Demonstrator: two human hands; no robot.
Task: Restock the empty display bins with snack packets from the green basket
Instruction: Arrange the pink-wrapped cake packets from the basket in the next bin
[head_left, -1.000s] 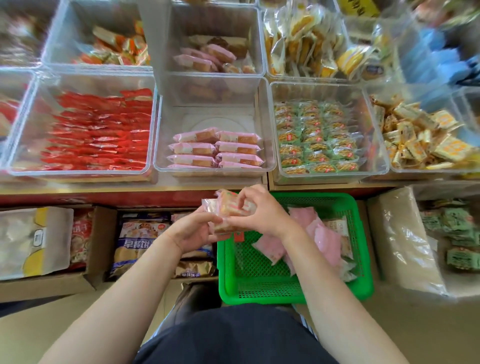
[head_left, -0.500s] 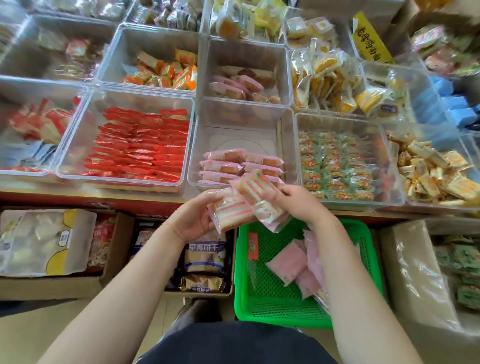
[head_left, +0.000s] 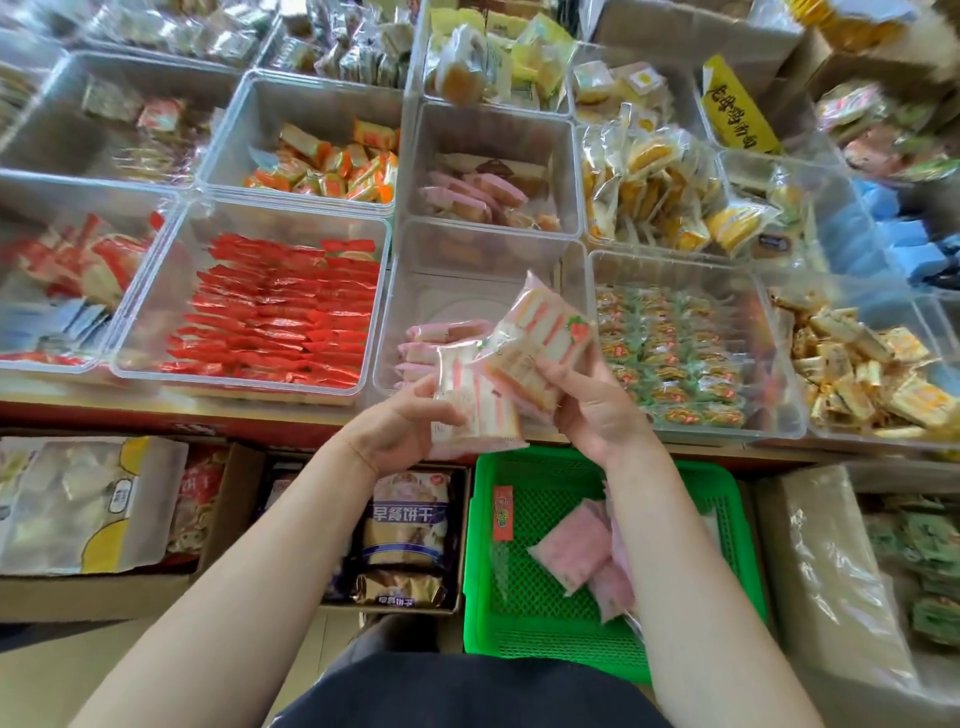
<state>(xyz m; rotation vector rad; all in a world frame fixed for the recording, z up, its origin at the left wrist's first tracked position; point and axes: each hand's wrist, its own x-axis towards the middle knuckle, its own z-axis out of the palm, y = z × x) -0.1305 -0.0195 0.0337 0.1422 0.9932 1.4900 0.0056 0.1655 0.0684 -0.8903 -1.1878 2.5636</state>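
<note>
Packets in red foil fill the clear bin on the left, laid in flat overlapping rows; that one needs nothing. Just right of it stands the half-filled bin, where a short stack of pink-wrapped packets lies against the near wall while the far half of the floor shows bare plastic. This looks like the bin being restocked.

Above its near rim the left hand grips a cake packet by its lower end, thumb curled over the front. Beside it the right hand holds a second packet tilted up and away, fingers wrapped round its near edge. The two packets overlap where they meet.

To place them well, I would part the packets first, then lay each flat with its long side matching the stack already there, starting the next row in the bare far half so nothing piles up crooked. The wrappers look soft and slippery, so a light hold should be enough; squeezing would likely crush the cake.

Below and to the right, the green basket sits on the floor with several pink packets lying in it, so more trips are probably needed.
</note>
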